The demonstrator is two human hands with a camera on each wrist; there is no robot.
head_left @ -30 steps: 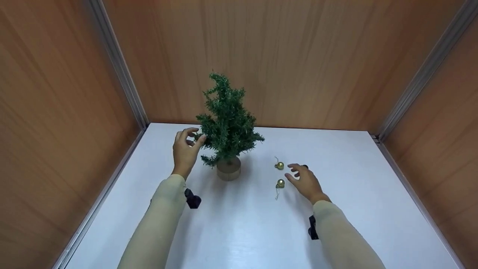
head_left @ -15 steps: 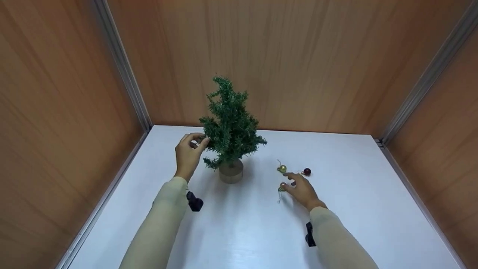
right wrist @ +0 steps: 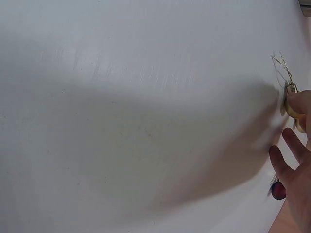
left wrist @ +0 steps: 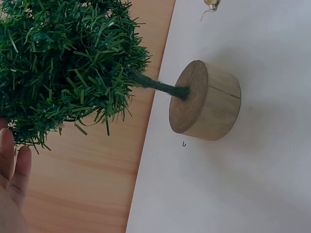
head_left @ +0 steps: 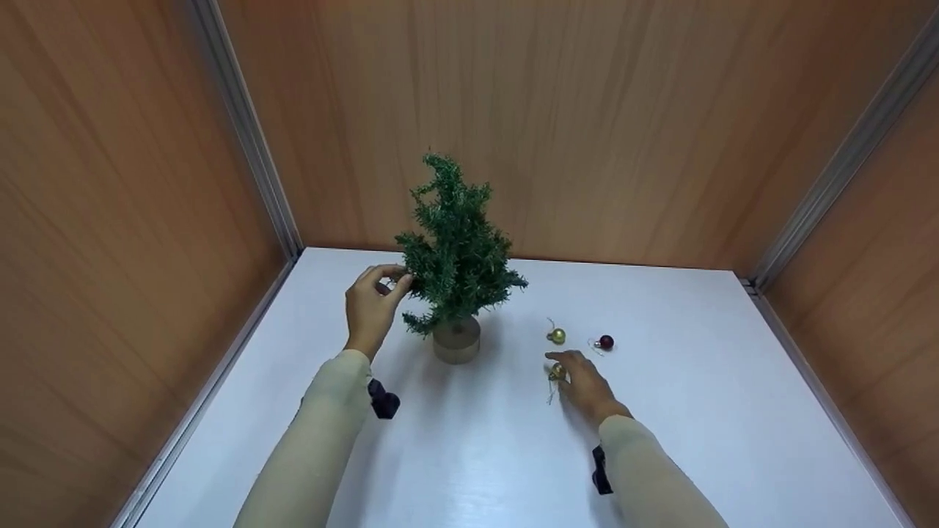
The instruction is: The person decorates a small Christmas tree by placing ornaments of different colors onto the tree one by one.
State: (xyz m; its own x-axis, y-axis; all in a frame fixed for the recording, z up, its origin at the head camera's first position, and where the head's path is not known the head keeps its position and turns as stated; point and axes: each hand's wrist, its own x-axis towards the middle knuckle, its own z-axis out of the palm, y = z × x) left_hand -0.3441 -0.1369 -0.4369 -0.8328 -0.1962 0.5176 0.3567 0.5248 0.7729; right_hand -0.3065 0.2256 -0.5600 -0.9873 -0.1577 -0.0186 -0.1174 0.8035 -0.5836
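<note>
The right hand (head_left: pixel 585 383) has its thumb and forefinger parted around the nearer gold ball (head_left: pixel 557 372), well in from the tabletop's (head_left: pixel 469 462) right edge; no firm grip shows. Best to pinch beside the cap, leaving the cord (right wrist: pixel 283 65) free, without nudging the 2 balls nearer the back edge, 1 gold (head_left: pixel 557 336), 1 dark red (head_left: pixel 606 342). The left hand's (head_left: pixel 369 312) fingers seem to pinch a branch of the tree (head_left: pixel 456 246), left of centre; a light hold should prevent tipping.

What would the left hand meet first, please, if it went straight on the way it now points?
The green tree: the left hand appears to pinch its edge, so moving on would likely press further in, though depth is unclear.
</note>
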